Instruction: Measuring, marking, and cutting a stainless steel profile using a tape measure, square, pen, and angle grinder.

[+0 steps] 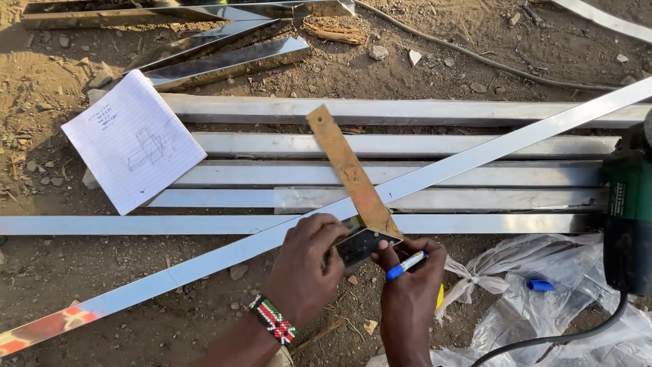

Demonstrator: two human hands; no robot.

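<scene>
A long shiny metal strip point(475, 155) lies diagonally across several steel tubes point(407, 175) on the dirt. A rusty try square point(350, 170) rests against the strip, its blade pointing up and away. My left hand point(309, 261), with a beaded wristband, presses the square's stock point(360, 243) against the strip. My right hand point(407, 289) holds a blue and white marker point(406, 264) with its tip close to the square's stock.
A lined notebook point(132, 141) with a sketch lies at the left on the tubes. A green power tool point(628, 217) with black cable sits at the right edge, above a crumpled plastic bag point(543, 306) with a blue cap point(540, 285). More shiny profiles point(217, 61) lie at the top.
</scene>
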